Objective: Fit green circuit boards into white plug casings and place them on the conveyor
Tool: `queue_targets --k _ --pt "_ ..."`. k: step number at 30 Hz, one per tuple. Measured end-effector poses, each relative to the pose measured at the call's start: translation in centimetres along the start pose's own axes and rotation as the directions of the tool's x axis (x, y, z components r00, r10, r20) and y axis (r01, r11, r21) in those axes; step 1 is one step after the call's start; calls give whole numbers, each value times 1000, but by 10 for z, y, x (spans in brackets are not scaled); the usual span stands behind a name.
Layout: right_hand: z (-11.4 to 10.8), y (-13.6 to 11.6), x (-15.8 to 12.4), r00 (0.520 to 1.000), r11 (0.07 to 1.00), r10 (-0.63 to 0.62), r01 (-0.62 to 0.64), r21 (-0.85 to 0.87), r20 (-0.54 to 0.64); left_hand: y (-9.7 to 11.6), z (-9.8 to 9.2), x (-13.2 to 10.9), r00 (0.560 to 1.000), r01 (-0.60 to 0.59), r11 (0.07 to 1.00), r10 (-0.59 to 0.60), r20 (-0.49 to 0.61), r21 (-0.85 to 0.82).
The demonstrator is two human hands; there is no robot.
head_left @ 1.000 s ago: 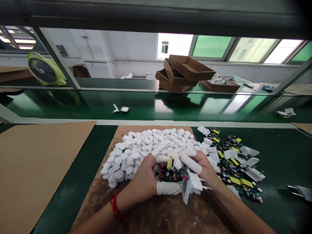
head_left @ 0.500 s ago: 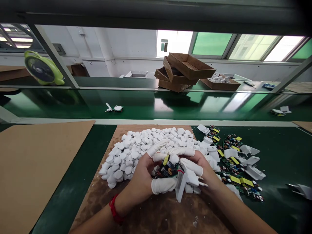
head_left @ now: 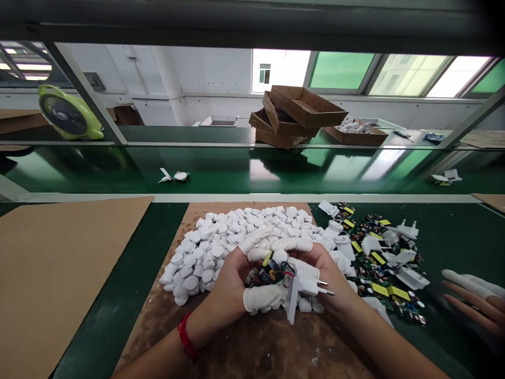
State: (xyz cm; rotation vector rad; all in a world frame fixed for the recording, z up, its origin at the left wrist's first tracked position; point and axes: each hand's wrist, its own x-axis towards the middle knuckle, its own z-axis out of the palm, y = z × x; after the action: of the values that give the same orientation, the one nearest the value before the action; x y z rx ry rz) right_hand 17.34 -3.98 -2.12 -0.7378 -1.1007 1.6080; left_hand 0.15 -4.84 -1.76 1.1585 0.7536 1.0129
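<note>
My left hand (head_left: 236, 279), in white finger cots and with a red cord at the wrist, grips a circuit board (head_left: 270, 272) bearing a yellow-wrapped part and a copper coil. My right hand (head_left: 311, 260), also in finger cots, closes round the far side of the same board; some of its fingertips are hidden. Wires run from the board to a white two-pin plug piece (head_left: 307, 281) hanging at its right, pins pointing right. Just beyond both hands spreads a heap of small white round pieces (head_left: 221, 237) on a brown board (head_left: 221, 342).
More circuit boards with white plug pieces (head_left: 379, 258) lie right of the heap. Another person's hand (head_left: 473, 295) reaches in at the right edge. Behind runs a green conveyor belt (head_left: 221, 173) carrying a board (head_left: 180, 176). Cardboard (head_left: 79, 263) covers the left side.
Another person's hand has come in at the right, and a plug piece there now lies on the board pile. Items on the belt have shifted left. My hands have barely moved.
</note>
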Motion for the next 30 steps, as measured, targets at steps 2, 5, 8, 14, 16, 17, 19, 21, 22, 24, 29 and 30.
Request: queue_targets --k 2,5,8,14,16,17,19,21,22,24,29,30 --pt "1 -1 -1 1000 1000 11 -11 -12 -6 0 0 1 1000 13 1000 -13 16 -7" --pt "0 -1 -1 1000 1000 26 -26 -17 -17 -2 -1 1 999 28 999 -27 37 -29" --pt "-1 0 0 999 1000 22 -22 -8 -27 -4 -1 0 999 22 999 -20 46 -42" --pt "-2 1 2 1000 1000 2 -2 -27 2 -2 1 -1 997 70 997 -69 26 -43" --pt "-2 1 2 1000 1000 -4 4 -20 6 0 2 0 998 61 997 -60 30 -45" --pt "-1 0 2 1000 1000 -10 10 -12 7 1 2 0 998 51 998 -49 39 -46" --pt "-1 0 2 1000 1000 -24 24 -2 7 3 3 1 998 30 998 -27 58 -51" --pt "-1 0 2 999 999 -34 34 -12 5 3 4 1 998 29 998 -24 64 -64" --pt "-2 1 2 999 999 -34 34 -22 8 3 4 1 998 36 997 -32 59 -74" --pt "-3 2 2 1000 999 -26 26 -38 8 2 5 1 998 53 994 -49 43 -90" --pt "-6 5 1 998 995 19 -24 -94 -54 7 10 1 996 85 989 -87 -11 -122" --pt "-6 5 1 997 993 28 -35 -111 -65 8 11 1 994 100 986 -103 -20 -134"
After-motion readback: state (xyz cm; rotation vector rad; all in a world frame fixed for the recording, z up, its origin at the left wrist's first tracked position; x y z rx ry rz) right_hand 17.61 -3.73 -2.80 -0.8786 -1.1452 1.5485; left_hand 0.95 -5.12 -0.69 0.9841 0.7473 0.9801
